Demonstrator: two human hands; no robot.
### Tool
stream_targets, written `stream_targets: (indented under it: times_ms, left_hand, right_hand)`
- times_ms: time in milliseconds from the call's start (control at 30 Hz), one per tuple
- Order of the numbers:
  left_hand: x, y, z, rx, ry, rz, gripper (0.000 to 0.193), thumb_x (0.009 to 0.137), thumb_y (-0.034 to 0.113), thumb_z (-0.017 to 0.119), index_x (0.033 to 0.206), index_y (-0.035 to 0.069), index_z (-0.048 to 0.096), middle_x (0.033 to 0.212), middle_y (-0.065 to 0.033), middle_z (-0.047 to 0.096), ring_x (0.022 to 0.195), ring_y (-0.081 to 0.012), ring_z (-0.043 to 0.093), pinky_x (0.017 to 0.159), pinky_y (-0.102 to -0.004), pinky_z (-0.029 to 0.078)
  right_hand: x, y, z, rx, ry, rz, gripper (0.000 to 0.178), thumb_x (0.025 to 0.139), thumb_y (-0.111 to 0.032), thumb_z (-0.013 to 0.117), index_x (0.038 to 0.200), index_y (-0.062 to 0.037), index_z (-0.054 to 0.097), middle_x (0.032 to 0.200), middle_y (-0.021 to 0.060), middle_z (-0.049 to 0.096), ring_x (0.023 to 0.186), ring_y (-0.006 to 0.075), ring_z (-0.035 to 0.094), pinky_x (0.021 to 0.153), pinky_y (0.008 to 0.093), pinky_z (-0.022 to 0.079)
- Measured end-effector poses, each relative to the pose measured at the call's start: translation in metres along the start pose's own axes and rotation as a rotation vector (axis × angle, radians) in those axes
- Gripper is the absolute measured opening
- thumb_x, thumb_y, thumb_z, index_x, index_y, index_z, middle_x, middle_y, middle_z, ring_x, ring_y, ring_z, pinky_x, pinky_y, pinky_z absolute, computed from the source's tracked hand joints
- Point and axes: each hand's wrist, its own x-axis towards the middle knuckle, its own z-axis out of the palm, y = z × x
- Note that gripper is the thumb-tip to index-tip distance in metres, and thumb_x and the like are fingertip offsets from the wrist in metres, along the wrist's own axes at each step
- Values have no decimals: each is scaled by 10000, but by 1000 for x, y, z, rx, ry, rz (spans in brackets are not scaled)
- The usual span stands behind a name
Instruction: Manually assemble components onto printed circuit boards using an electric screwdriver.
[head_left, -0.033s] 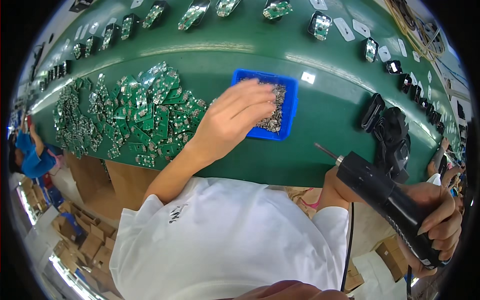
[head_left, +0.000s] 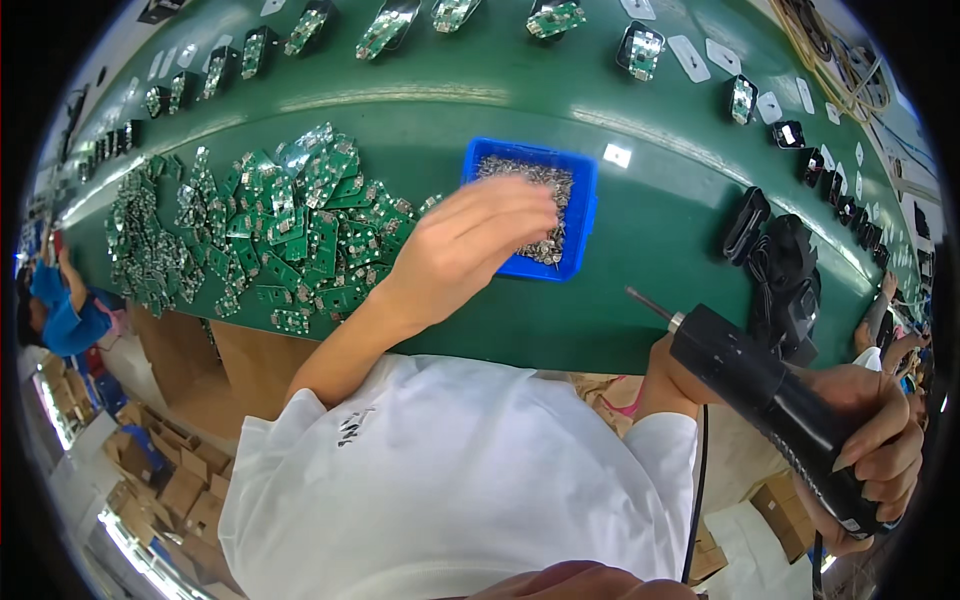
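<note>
My left hand hangs over a shallow blue tray heaped with small silvery screws. Its fingers stretch across the heap but are blurred by motion, and the fingertips do not show clearly, so any screw between them is hidden. At the right, my right hand wraps round the rear of a black electric screwdriver. The driver's thin bit points up and left, over the table's near edge and apart from the tray. A large pile of green circuit boards lies left of my left hand.
Black cables and adapters lie right of the tray. Along the far side of the green table runs a row of black housings with boards and pale flat plates. Other people work at both sides. Cardboard boxes stand behind, lower left.
My left hand has shifted slightly toward me over the tray, baring more screws at its far end. The screwdriver has moved a touch to the left.
</note>
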Motion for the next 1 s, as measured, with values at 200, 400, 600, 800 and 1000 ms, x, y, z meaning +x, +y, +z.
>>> stream_targets:
  times_ms: [200,400,600,800,1000]
  left_hand:
    - [-2,22,-6,-839,-32,-398,195,818,-113,776,986,-16,792,1139,-125,774,1070,-287,755,944,-402,625]
    - [-6,24,2,-1055,-36,-427,240,769,-167,791,965,-28,799,1054,-151,782,998,-315,768,865,-363,643]
    - [-6,31,5,-1311,-57,-541,286,726,-193,804,958,-25,803,959,-167,789,930,-341,783,794,-354,655]
    - [-9,35,9,-1432,-56,-596,296,720,-203,799,952,-18,804,918,-182,788,887,-362,792,745,-351,658]
    - [-7,40,8,-1507,-83,-687,287,724,-209,791,936,-16,801,925,-199,786,909,-377,791,758,-349,660]
  right_hand:
    - [8,27,1,105,-162,31,379,748,-549,686,923,-223,605,753,-114,521,692,52,502,730,220,485]
    - [14,36,6,99,-92,-43,112,761,-223,728,783,-141,655,711,-36,635,588,118,595,536,262,530]
    - [13,44,10,108,-72,-91,81,786,-92,716,722,-102,668,703,5,682,559,152,641,472,282,549]
    - [15,42,10,100,-102,-101,98,806,-65,678,710,-87,667,705,23,690,549,161,648,471,282,553]
    - [15,43,10,95,-97,-98,111,811,-53,662,705,-85,668,699,29,692,540,164,646,473,278,557]
